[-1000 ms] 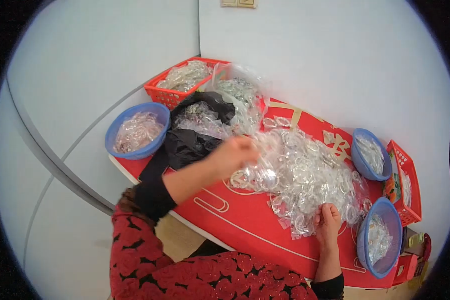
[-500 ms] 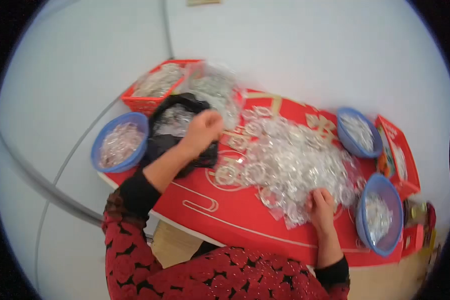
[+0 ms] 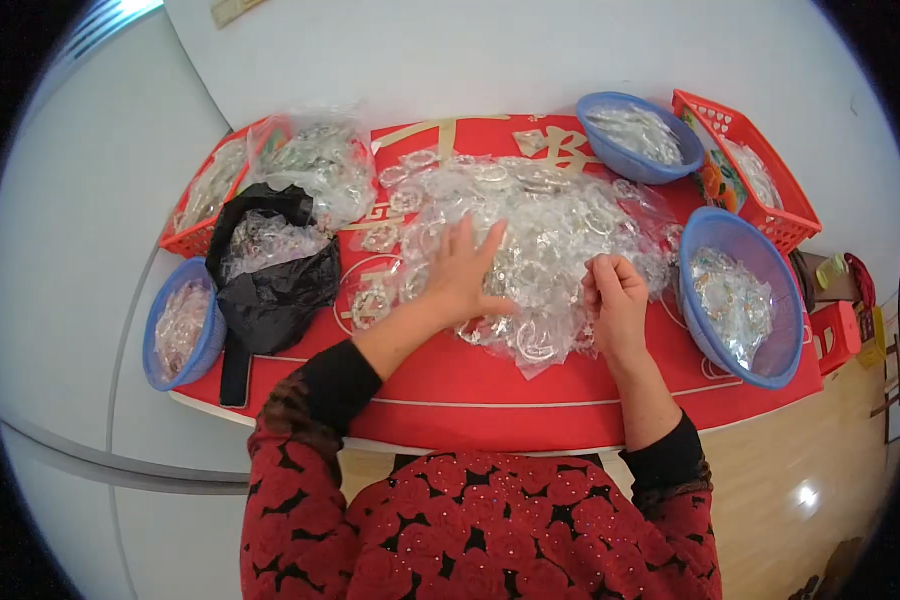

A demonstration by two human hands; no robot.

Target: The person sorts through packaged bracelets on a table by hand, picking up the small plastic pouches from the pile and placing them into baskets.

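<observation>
A broad pile of clear plastic packets (image 3: 545, 225), with ring-shaped pieces like beaded bracelets inside, covers the middle of the red table. Over its left part my left hand (image 3: 463, 275) is open, fingers spread, with nothing held. My right hand (image 3: 618, 300) is closed at the pile's right front edge, fingertips pressed together; what they hold, if anything, is hidden. A few single packets, one with a bracelet (image 3: 370, 305) in it, lie on the red cloth left of the pile.
At the left stand a black bag (image 3: 285, 300) of packets, a blue basket (image 3: 210, 345), a red basket (image 3: 192, 238) and a large clear bag (image 3: 320, 165). Blue baskets (image 3: 705, 335) (image 3: 610, 150) and a red basket (image 3: 795, 225) hold packets at the right. A dark phone-like object (image 3: 235, 375) lies front left.
My left hand has moved right, from beside the black bag to the pile, and its fingers have spread. My right hand stays closed near the pile. The view has turned and levelled.
</observation>
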